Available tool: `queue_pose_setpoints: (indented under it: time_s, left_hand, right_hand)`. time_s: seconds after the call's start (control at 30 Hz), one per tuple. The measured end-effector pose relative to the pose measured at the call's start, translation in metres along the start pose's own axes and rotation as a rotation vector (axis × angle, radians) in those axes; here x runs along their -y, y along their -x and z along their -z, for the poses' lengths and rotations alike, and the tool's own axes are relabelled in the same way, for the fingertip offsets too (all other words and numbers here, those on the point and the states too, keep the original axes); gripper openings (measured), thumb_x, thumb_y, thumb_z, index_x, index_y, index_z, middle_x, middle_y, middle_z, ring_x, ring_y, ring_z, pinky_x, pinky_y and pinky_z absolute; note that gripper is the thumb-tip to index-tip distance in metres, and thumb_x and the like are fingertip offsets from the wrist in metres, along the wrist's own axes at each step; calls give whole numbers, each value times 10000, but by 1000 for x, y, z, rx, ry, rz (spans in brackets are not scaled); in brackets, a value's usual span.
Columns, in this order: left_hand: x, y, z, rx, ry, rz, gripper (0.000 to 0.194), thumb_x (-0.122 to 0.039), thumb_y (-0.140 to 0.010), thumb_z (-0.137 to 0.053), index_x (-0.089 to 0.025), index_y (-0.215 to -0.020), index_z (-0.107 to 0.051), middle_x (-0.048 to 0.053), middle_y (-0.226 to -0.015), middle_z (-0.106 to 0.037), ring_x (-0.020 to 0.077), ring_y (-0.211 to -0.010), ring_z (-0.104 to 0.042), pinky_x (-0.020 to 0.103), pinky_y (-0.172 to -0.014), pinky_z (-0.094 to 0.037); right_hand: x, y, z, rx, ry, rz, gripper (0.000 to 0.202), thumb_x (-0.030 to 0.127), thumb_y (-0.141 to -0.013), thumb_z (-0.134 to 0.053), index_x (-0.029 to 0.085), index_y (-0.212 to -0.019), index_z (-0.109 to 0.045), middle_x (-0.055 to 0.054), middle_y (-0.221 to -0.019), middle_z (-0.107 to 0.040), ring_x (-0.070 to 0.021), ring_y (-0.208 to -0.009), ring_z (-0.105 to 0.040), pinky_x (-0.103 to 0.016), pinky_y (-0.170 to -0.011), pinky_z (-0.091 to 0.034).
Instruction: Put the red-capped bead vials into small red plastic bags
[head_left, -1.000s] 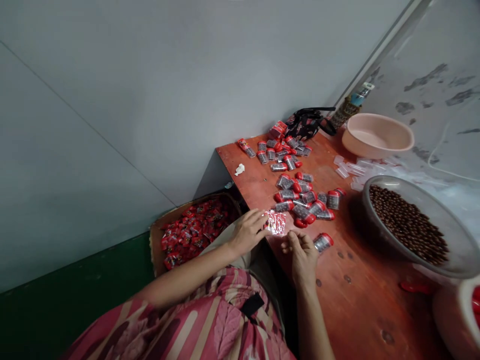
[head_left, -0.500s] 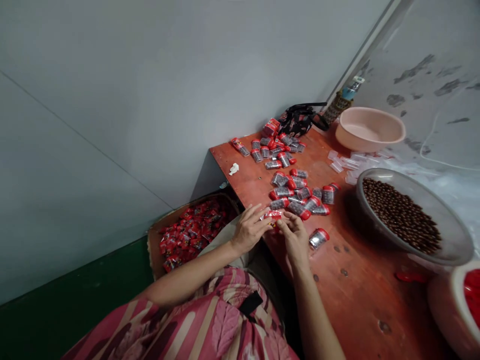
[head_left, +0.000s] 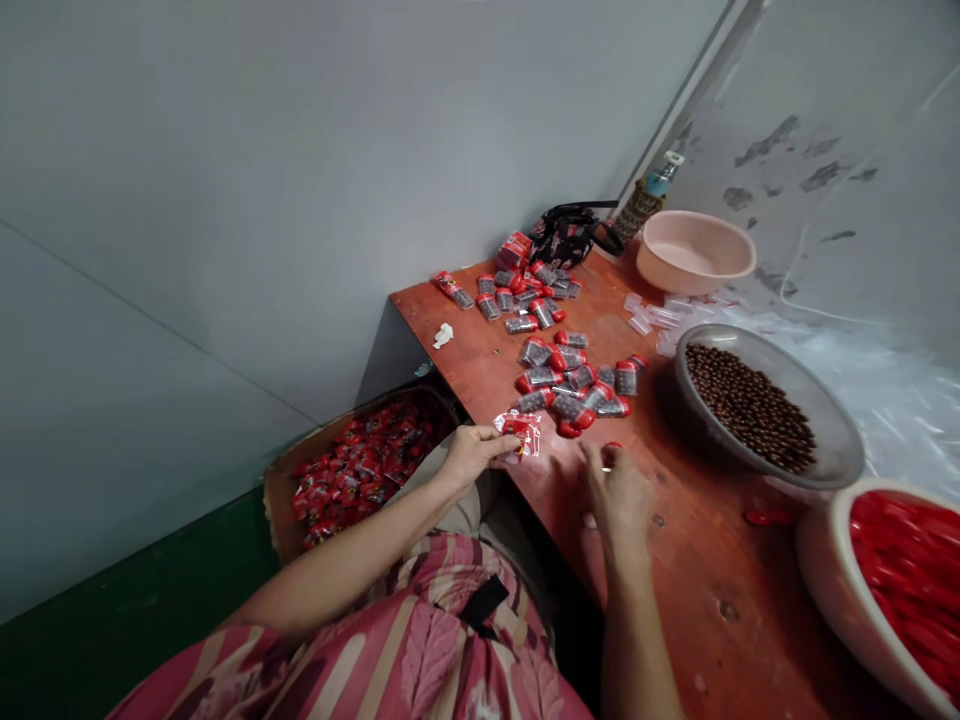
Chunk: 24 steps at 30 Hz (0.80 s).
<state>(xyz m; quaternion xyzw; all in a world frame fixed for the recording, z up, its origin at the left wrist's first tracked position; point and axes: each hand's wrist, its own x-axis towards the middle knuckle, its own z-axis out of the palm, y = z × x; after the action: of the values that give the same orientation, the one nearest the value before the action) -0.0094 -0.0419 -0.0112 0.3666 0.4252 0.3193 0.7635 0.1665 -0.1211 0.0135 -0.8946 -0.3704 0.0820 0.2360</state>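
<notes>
Between thumb and fingers, my left hand (head_left: 474, 450) holds a red and clear plastic wrapper (head_left: 519, 434) at the table's near edge. My right hand (head_left: 621, 490) is over the table, its fingers curled round a small red-capped container (head_left: 612, 448) that is mostly hidden under them. Beyond both hands lie several clear containers with red caps and dark contents (head_left: 573, 408). A second group of the same containers (head_left: 504, 298) lies farther back.
The red-brown table (head_left: 660, 600) bears a grey bowl of brown balls (head_left: 750, 410), a pink basin (head_left: 694, 252), a tub of red pieces (head_left: 904, 580), clear plastic pieces (head_left: 892, 370) and a dark bag (head_left: 562, 235). A box of red packets (head_left: 360, 465) stands below, left.
My hands have moved apart. The wrapper stays in my left hand, now spread flatter, while my right hand has let go of it and reached the lone container. The view has shifted right.
</notes>
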Motion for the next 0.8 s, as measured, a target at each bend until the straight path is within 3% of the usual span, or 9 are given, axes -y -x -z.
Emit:
queue_pose_setpoints:
  time_s: [0.1, 0.23, 0.37, 0.43, 0.5, 0.63, 0.8]
  left_hand:
    - [-1, 1, -2, -24, 136, 57, 258, -298, -551, -776, -91, -618, -637, 44, -584, -628, 116, -513, -594, 219, -512, -510]
    - [-4, -1, -4, -56, 391, 143, 200, -245, -619, -743, -98, -692, -629, 46, -652, -644, 113, -524, -600, 235, -514, -532]
    - [-5, -4, -3, -112, 559, 186, 162, -227, -686, -697, -106, -767, -624, 51, -677, -650, 129, -561, -622, 261, -553, -548]
    - [-6, -5, -3, -138, 612, 195, 151, -217, -693, -692, -114, -777, -620, 45, -687, -650, 132, -574, -625, 275, -578, -552]
    - [-5, -6, -4, -144, 647, 192, 137, -206, -695, -688, -118, -773, -616, 35, -672, -642, 136, -583, -625, 292, -600, -553]
    - [-3, -6, -10, -117, 690, 146, 125, -174, -683, -694, -104, -742, -607, 33, -642, -631, 133, -563, -612, 276, -587, -539]
    - [3, -5, -17, -62, 694, 105, 204, -191, -612, -748, -106, -736, -610, 38, -679, -644, 129, -569, -603, 253, -565, -512]
  right_hand:
    - [-26, -14, 15, 40, 258, -100, 535, 616, -711, -461, 126, -785, -661, -229, -747, -659, -332, -671, -609, -372, -537, -373]
    - [-36, -24, 16, 209, 41, -87, 361, 532, -636, -593, 174, -611, -639, -112, -540, -638, -270, -543, -596, -312, -458, -358]
    - [-21, 3, 8, 101, -416, -88, 294, 463, -620, -658, 177, -671, -616, -44, -528, -617, -196, -472, -557, -274, -416, -378]
    - [-9, 27, 1, 181, -707, -73, 291, 443, -661, -650, 181, -776, -598, -20, -601, -625, -158, -479, -549, -255, -427, -411]
    - [4, 50, -7, 318, -858, -46, 285, 412, -678, -660, 188, -834, -578, 2, -636, -617, -134, -486, -542, -234, -430, -428]
    - [22, 73, -23, 372, -866, -19, 276, 400, -696, -660, 184, -841, -568, 12, -634, -602, -121, -490, -535, -215, -420, -439]
    - [29, 72, -31, 326, -835, -7, 271, 411, -702, -654, 184, -818, -562, 17, -620, -597, -125, -492, -541, -217, -420, -449]
